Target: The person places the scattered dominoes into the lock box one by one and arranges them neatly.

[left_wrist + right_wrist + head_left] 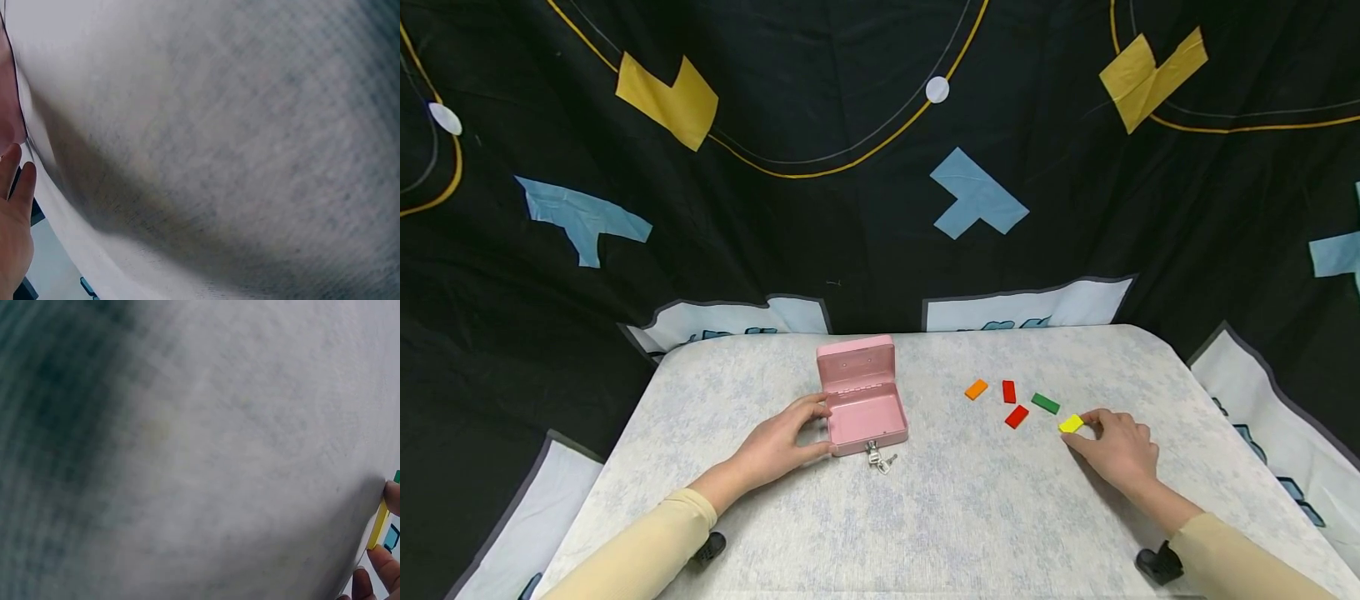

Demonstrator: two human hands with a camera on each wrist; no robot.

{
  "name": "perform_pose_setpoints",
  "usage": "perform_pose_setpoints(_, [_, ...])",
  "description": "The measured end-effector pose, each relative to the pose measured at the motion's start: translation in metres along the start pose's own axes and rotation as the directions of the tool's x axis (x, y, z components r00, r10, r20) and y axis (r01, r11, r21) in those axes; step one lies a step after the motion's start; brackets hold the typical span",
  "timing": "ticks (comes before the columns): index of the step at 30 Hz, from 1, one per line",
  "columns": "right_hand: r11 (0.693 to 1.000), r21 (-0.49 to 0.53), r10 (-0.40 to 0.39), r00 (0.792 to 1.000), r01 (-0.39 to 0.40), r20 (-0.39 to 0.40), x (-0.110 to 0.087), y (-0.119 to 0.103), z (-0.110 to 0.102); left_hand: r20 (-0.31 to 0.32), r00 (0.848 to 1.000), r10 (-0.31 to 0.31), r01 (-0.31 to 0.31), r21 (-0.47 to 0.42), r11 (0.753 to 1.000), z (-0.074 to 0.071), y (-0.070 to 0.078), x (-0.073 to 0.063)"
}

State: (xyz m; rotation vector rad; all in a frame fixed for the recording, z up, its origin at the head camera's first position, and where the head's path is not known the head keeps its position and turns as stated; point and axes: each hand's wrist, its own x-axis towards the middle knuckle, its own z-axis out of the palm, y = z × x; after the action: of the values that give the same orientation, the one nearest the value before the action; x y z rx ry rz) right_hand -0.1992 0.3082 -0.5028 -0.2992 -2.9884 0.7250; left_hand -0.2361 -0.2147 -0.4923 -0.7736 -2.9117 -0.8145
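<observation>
A pink metal cash box [868, 417] stands on the table with its lid raised and its inside bare. My left hand [782, 440] holds the box's left side, thumb at the front corner and fingers toward the back; the left wrist view shows fingertips [25, 178] at the pink wall. Over on the right, my right hand [1117, 447] pinches a yellow domino-like block [1071, 424] between thumb and fingers. In the right wrist view the yellow block [377, 525] appears edge-on. Near it lie a green block [1045, 403], two red blocks [1017, 417] and an orange block [976, 389].
Small keys [884, 463] hang from the lock [872, 451] on the box's front. A pale patterned cloth covers the table [962, 517]. Behind it hangs a black curtain [820, 242] with coloured shapes. Each wrist carries a dark camera [1159, 564].
</observation>
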Motion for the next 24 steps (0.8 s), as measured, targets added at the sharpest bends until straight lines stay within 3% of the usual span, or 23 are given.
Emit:
perform_pose_setpoints(10, [0.999, 0.03, 0.02, 0.999, -0.021, 0.043, 0.0016, 0.005, -0.0036, 0.032, 0.999, -0.025, 0.03, -0.181, 0.983, -0.0001, -0.0014, 0.0001])
perform_pose_setpoints(24, [0.999, 0.032, 0.005, 0.998, -0.007, 0.061, 0.0021, 0.0072, -0.0071, 0.036, 0.999, -0.037, 0.043, -0.172, 0.984, 0.0033, -0.0004, 0.001])
